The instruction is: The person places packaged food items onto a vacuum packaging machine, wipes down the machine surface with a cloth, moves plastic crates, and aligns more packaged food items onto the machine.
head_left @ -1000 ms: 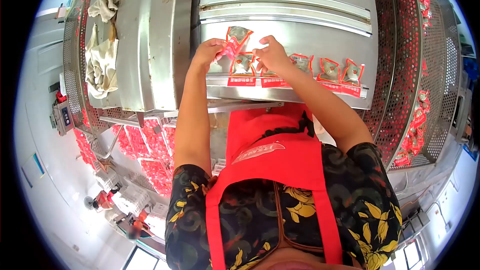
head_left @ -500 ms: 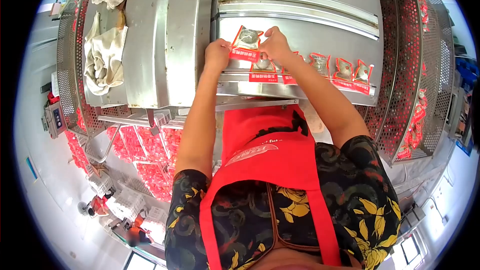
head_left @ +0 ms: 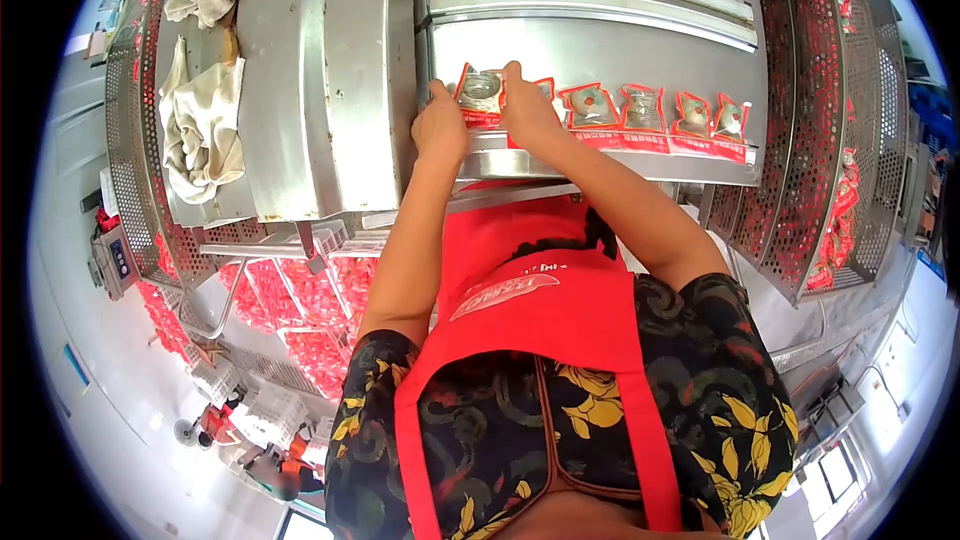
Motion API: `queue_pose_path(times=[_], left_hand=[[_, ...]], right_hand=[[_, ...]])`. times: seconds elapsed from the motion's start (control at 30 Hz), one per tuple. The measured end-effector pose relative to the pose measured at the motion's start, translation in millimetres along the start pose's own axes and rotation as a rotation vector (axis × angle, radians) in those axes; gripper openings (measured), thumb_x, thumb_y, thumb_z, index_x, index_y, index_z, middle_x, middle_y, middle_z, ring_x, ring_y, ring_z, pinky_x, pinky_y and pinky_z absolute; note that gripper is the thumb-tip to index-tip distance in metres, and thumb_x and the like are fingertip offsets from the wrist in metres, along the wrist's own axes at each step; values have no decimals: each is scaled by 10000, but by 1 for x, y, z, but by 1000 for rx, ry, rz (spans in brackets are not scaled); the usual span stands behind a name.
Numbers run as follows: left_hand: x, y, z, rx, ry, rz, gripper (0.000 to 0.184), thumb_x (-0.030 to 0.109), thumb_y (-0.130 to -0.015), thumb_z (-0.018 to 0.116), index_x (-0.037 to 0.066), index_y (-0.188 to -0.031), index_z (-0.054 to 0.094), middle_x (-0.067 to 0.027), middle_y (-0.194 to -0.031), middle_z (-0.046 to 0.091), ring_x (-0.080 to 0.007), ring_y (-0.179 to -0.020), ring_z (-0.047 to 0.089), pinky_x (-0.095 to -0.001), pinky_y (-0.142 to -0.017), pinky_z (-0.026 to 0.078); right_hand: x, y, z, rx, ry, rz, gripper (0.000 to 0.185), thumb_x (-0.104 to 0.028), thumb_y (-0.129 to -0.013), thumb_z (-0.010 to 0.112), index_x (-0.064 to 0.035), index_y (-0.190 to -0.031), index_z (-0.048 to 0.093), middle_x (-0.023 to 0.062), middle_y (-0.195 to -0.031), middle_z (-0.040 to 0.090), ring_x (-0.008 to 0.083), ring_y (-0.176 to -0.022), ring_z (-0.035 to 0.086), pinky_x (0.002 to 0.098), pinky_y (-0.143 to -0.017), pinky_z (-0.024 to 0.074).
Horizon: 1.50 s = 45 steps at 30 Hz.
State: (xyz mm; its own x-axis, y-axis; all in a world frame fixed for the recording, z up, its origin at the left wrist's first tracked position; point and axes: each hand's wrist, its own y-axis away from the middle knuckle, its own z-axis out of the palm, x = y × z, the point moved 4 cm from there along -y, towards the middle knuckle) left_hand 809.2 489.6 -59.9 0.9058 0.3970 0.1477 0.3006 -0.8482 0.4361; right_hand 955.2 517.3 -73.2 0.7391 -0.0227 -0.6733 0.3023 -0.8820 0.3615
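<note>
A clear plastic packet [head_left: 482,90] with red edges and a red printed band lies at the left end of a row on the steel worktop [head_left: 600,48]. Something greyish and rounded shows inside it. My left hand [head_left: 440,127] is closed on its left edge, and my right hand [head_left: 527,112] pinches the right edge. Just beyond my right hand, the row goes on with similar packets [head_left: 642,108] along the near side of the worktop. One of these is partly covered by my right hand.
Crumpled cream cloths [head_left: 202,125] lie on the steel surface to the left. Perforated metal trays [head_left: 780,120] stand at the right, with red packets [head_left: 838,210] in the outer one. More red packets fill racks [head_left: 320,340] at lower left. People [head_left: 275,470] are in the background.
Both hands have brought the packet down and a little left, from above the row to its left end. My right hand has shifted left. The whole view has shifted slightly.
</note>
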Motion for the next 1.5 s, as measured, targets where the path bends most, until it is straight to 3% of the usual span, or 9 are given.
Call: queue_pose_path(times=[0.23,0.63,0.73,0.8,0.83,0.93,1.07,1.3,1.5], left_hand=[[8,-17,-3,228,64,100,337,21,-857,589,-18,-1140,410,-230,-953,678,-388,-884,679,-458,-751,537],[-1,-5,9,-80,-26,29,358,30,-853,599,-20,-1176,453,-229,-998,679,-363,-927,685,-424,-800,546],[-6,11,4,-43,-49,79,352,55,-843,628,2,-1157,477,-226,-1092,632,-365,-1007,656,-414,-819,545],[-3,52,-22,197,54,254,290,23,-875,550,18,-1157,482,-215,-1156,606,-391,-1050,614,-452,-829,525],[-5,69,-30,233,136,311,324,22,-862,579,27,-1176,496,-201,-1178,596,-388,-1064,603,-441,-841,521],[-24,114,-39,260,288,454,354,18,-848,615,43,-1192,531,-177,-1197,589,-382,-1079,590,-422,-856,517],[-52,160,-29,86,422,495,327,0,-847,630,57,-1166,591,-163,-1194,598,-366,-1086,592,-406,-864,514],[-88,180,-24,137,559,543,297,17,-872,629,47,-1166,603,-156,-1167,619,-334,-1028,625,-361,-833,527],[-123,186,-19,72,664,392,260,24,-888,605,41,-1147,616,-162,-1136,636,-320,-997,638,-365,-857,510]], right_hand=[[-10,-5,4,97,-35,31,276,46,-850,505,23,-1086,363,306,-851,632,464,-837,643,527,-701,506],[-11,8,2,-3,111,-76,281,12,-848,519,6,-1113,427,250,-837,649,431,-787,659,519,-702,513],[-24,34,-1,48,321,-167,293,-60,-856,565,-30,-1134,478,174,-875,632,369,-835,654,473,-709,526],[-35,53,4,60,228,-548,214,-97,-855,585,-52,-1064,570,111,-928,594,306,-902,625,412,-721,533],[-28,51,11,61,227,-550,214,-97,-855,585,-52,-1064,570,111,-928,594,306,-902,625,412,-721,533],[-13,46,36,106,225,-728,86,-69,-812,589,-28,-865,642,96,-946,576,276,-905,594,399,-737,525],[-6,44,41,117,162,-729,117,-64,-798,592,-28,-898,642,87,-944,585,277,-898,592,400,-743,502],[-7,79,38,29,233,-788,150,-72,-789,616,-39,-935,627,94,-1003,603,309,-952,576,430,-806,480],[24,101,-16,404,294,-529,296,-77,-745,695,-69,-1030,617,95,-1046,601,303,-959,564,409,-840,464]])
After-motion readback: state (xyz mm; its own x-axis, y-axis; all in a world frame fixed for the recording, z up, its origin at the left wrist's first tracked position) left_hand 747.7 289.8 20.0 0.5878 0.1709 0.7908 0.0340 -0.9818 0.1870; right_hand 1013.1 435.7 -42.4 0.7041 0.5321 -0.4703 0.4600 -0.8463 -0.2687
